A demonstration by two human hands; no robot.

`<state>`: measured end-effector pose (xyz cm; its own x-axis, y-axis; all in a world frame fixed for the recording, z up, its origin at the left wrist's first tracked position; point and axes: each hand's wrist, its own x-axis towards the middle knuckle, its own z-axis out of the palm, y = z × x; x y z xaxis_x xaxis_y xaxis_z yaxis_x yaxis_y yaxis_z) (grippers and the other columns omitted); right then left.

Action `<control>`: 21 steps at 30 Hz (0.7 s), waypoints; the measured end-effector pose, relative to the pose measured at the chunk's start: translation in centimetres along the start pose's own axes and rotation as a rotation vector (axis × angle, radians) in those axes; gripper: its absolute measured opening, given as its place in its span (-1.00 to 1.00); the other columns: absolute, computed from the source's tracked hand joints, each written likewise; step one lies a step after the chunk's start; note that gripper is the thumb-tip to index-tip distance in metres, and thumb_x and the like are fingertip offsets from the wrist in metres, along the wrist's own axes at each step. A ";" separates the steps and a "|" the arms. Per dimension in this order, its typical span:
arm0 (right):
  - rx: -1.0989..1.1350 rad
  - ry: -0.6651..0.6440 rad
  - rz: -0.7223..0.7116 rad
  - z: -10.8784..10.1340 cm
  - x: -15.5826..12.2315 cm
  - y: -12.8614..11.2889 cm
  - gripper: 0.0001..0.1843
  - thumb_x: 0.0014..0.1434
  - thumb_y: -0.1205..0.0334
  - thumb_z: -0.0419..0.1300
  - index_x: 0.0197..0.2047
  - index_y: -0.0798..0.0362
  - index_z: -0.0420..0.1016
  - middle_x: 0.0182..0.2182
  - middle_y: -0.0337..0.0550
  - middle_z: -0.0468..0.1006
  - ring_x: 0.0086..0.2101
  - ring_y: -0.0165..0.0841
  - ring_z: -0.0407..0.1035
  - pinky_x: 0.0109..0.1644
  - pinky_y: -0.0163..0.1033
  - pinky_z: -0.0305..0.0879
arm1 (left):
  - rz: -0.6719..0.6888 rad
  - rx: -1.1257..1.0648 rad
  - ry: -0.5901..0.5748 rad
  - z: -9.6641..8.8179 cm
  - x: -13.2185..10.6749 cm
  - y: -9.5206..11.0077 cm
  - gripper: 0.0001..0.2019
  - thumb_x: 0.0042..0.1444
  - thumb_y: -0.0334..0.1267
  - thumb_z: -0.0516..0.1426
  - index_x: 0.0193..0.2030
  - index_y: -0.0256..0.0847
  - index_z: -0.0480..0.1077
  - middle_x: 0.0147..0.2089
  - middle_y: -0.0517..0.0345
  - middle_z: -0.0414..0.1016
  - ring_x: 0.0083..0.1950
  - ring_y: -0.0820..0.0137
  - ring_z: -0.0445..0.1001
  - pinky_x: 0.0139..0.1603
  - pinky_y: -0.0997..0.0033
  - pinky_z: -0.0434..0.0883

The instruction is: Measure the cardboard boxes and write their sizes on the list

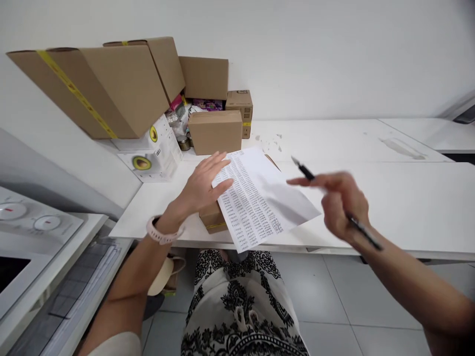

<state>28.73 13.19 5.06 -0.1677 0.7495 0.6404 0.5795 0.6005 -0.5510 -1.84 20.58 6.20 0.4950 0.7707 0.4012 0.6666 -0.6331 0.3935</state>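
My left hand (pixel 204 185) lies flat with its fingers stretched out on the left edge of a printed sheet of paper (pixel 260 198) covered in rows of small text. The sheet rests on a small cardboard box (pixel 212 219) at the front edge of the white table (pixel 389 198). My right hand (pixel 343 202), blurred by motion, hovers to the right of the sheet above the table, with its fingers closed around a black pen (pixel 306 172) that points up and left.
Large cardboard boxes (pixel 104 89) are stacked at the back left beside white avocado-print boxes (pixel 152 153) and a closed brown box (pixel 215 131). A white appliance with dials (pixel 29 227) stands at the left. Grey floor tiles lie below.
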 end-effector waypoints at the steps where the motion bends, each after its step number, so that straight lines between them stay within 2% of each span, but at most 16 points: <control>1: 0.099 0.083 0.037 -0.1 1.6 -0.2 -0.54 0.44 -0.25 -0.15 -0.06 -0.12 0.38 -0.15 -0.09 0.69 -0.12 -0.22 0.61 -0.14 -0.03 0.58 | 0.002 0.012 -0.171 0.2 1.1 -0.2 -0.35 0.36 0.16 0.00 0.44 -0.18 0.21 0.56 -0.08 0.06 0.59 0.08 -0.04 0.54 -0.09 -0.06; 3: 0.317 0.145 0.089 0.3 5.1 -0.3 -0.52 0.44 -0.24 -0.10 0.02 -0.07 0.39 -0.15 -0.08 0.68 -0.08 -0.21 0.59 0.00 0.03 0.54 | 0.001 0.023 -0.474 0.8 2.8 -0.5 -0.19 0.34 0.27 -0.07 0.56 -0.19 -0.03 0.62 -0.07 -0.20 0.62 0.07 -0.27 0.55 -0.14 -0.25; 5: 0.479 0.086 0.193 1.4 8.2 0.3 -0.46 0.42 -0.27 -0.09 0.02 -0.01 0.43 -0.15 -0.07 0.66 -0.08 -0.22 0.58 0.03 0.01 0.52 | 0.024 0.045 -0.642 1.6 3.4 -0.8 -0.13 0.34 0.31 -0.11 0.59 -0.19 -0.16 0.63 -0.06 -0.29 0.63 0.08 -0.35 0.54 -0.16 -0.38; 7: 0.596 -0.017 0.318 3.1 10.4 1.4 -0.47 0.39 -0.26 0.00 0.00 0.03 0.47 -0.14 -0.04 0.65 -0.07 -0.23 0.56 0.05 -0.02 0.50 | 0.074 0.066 -0.684 2.0 3.2 -0.8 -0.12 0.32 0.33 -0.10 0.60 -0.15 -0.20 0.63 -0.03 -0.30 0.63 0.08 -0.37 0.52 -0.16 -0.46; 11: 0.671 -0.135 0.534 7.1 12.5 4.2 -0.69 0.26 -0.03 0.28 -0.12 0.04 0.49 -0.17 -0.04 0.64 -0.13 -0.28 0.53 0.07 -0.07 0.44 | 0.145 0.043 -0.699 1.5 1.4 -0.2 -0.13 0.29 0.31 -0.01 0.59 -0.02 -0.18 0.62 0.05 -0.26 0.63 0.07 -0.35 0.51 -0.19 -0.49; 13: 0.600 -0.123 0.557 8.8 13.0 5.7 -0.74 0.25 0.01 0.28 -0.19 0.03 0.47 -0.19 -0.05 0.64 -0.16 -0.29 0.51 0.06 -0.07 0.41 | 0.159 0.016 -0.728 0.9 0.7 0.3 -0.13 0.25 0.29 0.07 0.58 0.04 -0.11 0.62 0.08 -0.21 0.62 0.05 -0.31 0.52 -0.20 -0.48; 15: 0.471 -0.089 0.477 10.0 13.5 7.3 -0.72 0.31 -0.04 0.20 -0.20 0.02 0.48 -0.17 -0.06 0.63 -0.14 -0.27 0.49 0.06 -0.07 0.38 | 0.168 -0.018 -0.763 0.3 0.3 0.6 -0.16 0.23 0.26 0.12 0.56 0.08 -0.02 0.61 0.11 -0.11 0.62 0.05 -0.23 0.53 -0.18 -0.43; 17: 0.343 -0.084 0.346 10.7 14.1 8.9 -0.65 0.36 -0.09 0.11 -0.13 0.01 0.50 -0.11 -0.06 0.62 -0.10 -0.25 0.47 0.08 -0.07 0.34 | 0.144 -0.042 -0.716 -0.1 0.7 0.5 -0.24 0.27 0.22 0.09 0.54 0.04 0.06 0.58 0.10 -0.01 0.61 0.06 -0.14 0.55 -0.16 -0.34; 18: 0.294 -0.100 0.292 11.0 14.4 9.6 -0.62 0.38 -0.11 0.07 -0.11 0.01 0.51 -0.09 -0.06 0.61 -0.08 -0.24 0.46 0.09 -0.08 0.32 | 0.113 -0.043 -0.639 -0.2 1.3 0.3 -0.29 0.31 0.18 0.05 0.52 0.00 0.10 0.57 0.08 0.04 0.60 0.07 -0.10 0.55 -0.14 -0.28; 21: 0.189 -0.179 0.256 11.6 15.2 11.3 -0.56 0.41 -0.12 0.00 -0.11 0.03 0.52 -0.09 -0.04 0.60 -0.10 -0.22 0.44 0.08 -0.09 0.28 | -0.064 -0.010 -0.289 0.2 4.5 -1.1 -0.44 0.40 -0.03 -0.07 0.45 -0.19 0.22 0.51 -0.06 0.20 0.54 0.09 0.09 0.51 -0.03 0.00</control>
<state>23.44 34.62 2.40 -0.1830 0.9091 0.3742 0.4660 0.4154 -0.7812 -0.26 24.75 7.39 0.5914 0.7968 0.1242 0.6967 -0.5824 0.4188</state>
